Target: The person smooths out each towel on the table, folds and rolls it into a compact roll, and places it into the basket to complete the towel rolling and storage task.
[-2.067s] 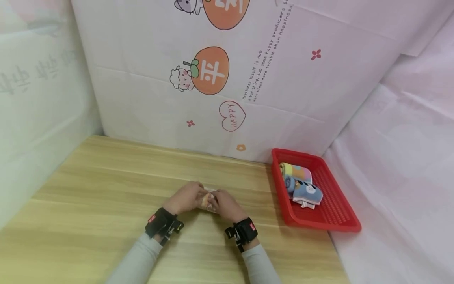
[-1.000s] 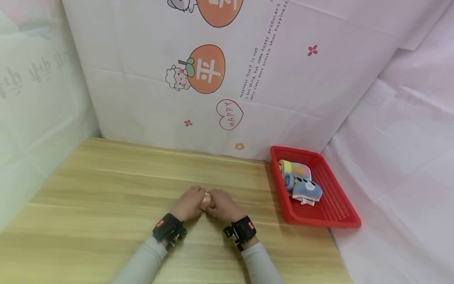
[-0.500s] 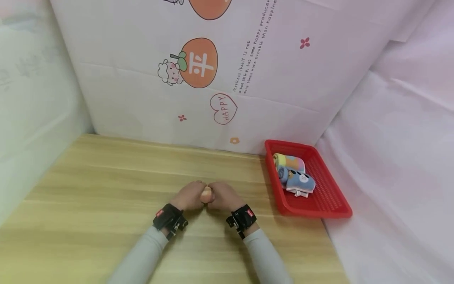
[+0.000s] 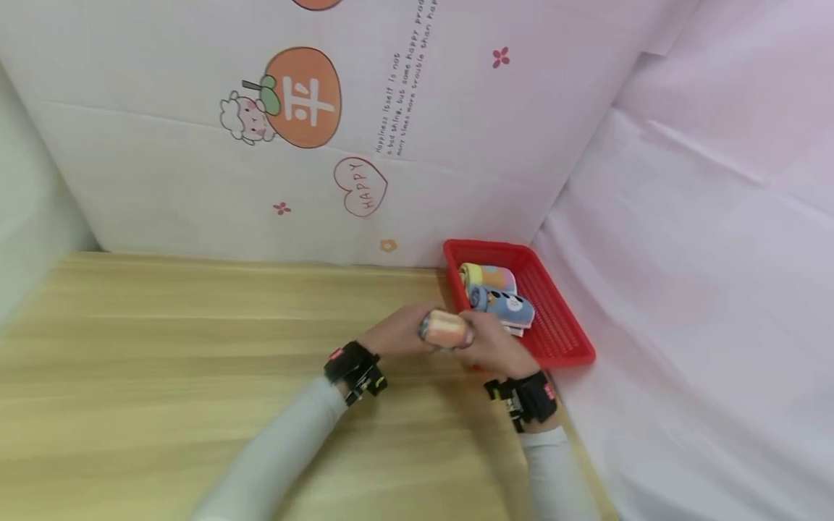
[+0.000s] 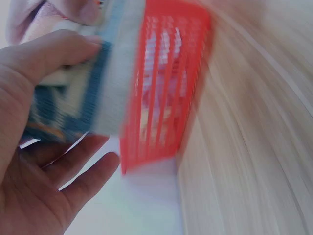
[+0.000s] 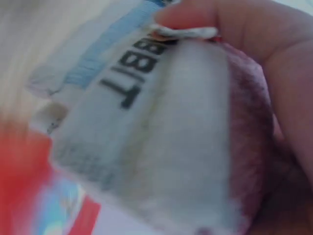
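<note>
From the head view, your left hand and right hand meet right of centre, both gripping a rolled cloth with orange and pink bands, held above the worktop just beside the near left rim of the red basket. Two more rolled cloths lie in the basket's far end, against the printed wall sheet.

In your left wrist view, heavily blurred, your thumb presses on the roll at upper left while your fingers spread loosely below it; the basket stands just behind.

In your right wrist view, your fingers curl over the roll, which fills the frame and shows printed letters.
</note>
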The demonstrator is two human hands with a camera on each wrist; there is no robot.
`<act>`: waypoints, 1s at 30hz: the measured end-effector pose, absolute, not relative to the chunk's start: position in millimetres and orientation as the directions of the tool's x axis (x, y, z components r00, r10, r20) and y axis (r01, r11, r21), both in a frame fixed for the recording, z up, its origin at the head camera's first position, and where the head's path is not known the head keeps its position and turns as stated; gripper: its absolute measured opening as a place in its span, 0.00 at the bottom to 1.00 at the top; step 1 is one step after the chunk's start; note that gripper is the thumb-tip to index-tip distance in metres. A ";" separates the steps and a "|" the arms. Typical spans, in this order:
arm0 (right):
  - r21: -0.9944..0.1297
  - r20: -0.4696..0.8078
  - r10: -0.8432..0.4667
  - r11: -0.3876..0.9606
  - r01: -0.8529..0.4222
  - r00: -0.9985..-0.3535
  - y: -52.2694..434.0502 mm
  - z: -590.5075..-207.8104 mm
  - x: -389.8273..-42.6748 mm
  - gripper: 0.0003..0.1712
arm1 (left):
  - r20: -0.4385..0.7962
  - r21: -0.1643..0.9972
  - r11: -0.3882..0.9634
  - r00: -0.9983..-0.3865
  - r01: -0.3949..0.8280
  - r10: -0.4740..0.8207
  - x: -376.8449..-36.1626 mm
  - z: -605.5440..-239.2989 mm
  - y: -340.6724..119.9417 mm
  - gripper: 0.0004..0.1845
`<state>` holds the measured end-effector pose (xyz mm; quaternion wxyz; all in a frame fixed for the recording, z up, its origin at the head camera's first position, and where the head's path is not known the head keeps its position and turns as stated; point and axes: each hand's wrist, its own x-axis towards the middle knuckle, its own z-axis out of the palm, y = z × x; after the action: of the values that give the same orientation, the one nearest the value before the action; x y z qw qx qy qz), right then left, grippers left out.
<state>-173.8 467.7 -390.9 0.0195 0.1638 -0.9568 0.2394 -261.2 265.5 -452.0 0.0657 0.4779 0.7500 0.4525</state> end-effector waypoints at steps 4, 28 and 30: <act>-0.361 0.127 -0.276 0.882 -0.303 -0.953 523.8 -370.7 -180.7 0.21 | 0.325 0.668 0.183 -0.505 0.721 0.799 -271.8 -448.8 307.3 0.34; -0.139 -0.335 -0.005 0.989 0.044 -0.942 639.6 -420.9 -261.4 0.13 | 0.248 0.588 0.244 -0.459 0.771 0.853 -271.6 -459.2 353.9 0.28; -0.141 -0.351 -0.002 0.989 0.051 -0.937 638.6 -424.7 -263.7 0.06 | 0.243 0.591 0.247 -0.462 0.768 0.853 -271.7 -459.2 354.5 0.29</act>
<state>-263.7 638.6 -424.7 -0.1777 -0.0123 -0.9812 0.0742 -271.7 354.5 -459.2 0.0639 0.5146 0.7872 0.3338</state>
